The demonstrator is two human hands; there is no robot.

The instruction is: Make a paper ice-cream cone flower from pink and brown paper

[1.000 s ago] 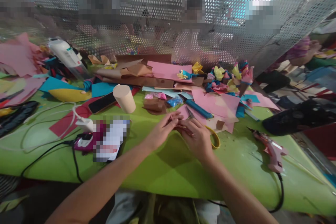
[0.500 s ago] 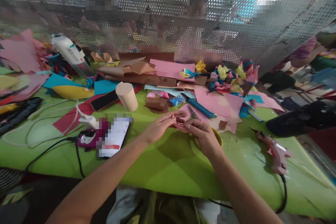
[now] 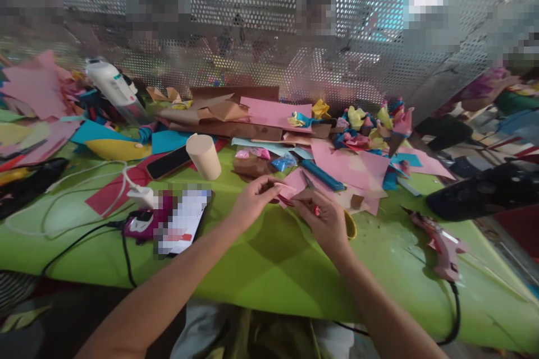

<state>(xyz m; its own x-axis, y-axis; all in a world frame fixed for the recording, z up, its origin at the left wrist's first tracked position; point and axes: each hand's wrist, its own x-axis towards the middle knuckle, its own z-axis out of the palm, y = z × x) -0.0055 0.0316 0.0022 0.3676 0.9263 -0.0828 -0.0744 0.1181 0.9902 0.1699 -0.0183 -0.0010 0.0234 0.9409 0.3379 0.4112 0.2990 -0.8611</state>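
Both hands meet over the middle of the green table (image 3: pixel 244 275), with a small piece of pink paper (image 3: pixel 286 192) between them. My left hand (image 3: pixel 255 202) pinches its left side between thumb and fingers. The right side is gripped by my right hand (image 3: pixel 322 214), whose fingers are closed and partly hide it. A small red spot shows near the right fingers; I cannot make out what it is. Behind the right hand lies a yellow ring-shaped thing (image 3: pixel 350 225), mostly covered. Just past the hands are a blue cutter (image 3: pixel 323 175) and small bags with pink (image 3: pixel 252 153) and blue contents (image 3: pixel 284 162).
A pink glue gun (image 3: pixel 446 249) with a black cord lies at the right, near a dark bottle (image 3: pixel 484 193). At the left are a phone (image 3: pixel 185 221), a power strip (image 3: pixel 141 224) and a cardboard tube (image 3: pixel 204 156). Coloured paper (image 3: pixel 349 162) lines the back before a perforated metal screen (image 3: pixel 252 61).
The pink paper has turned and shows a flatter face now. My right hand has shifted slightly left and rolled, while my left fingers have closed more around the paper.
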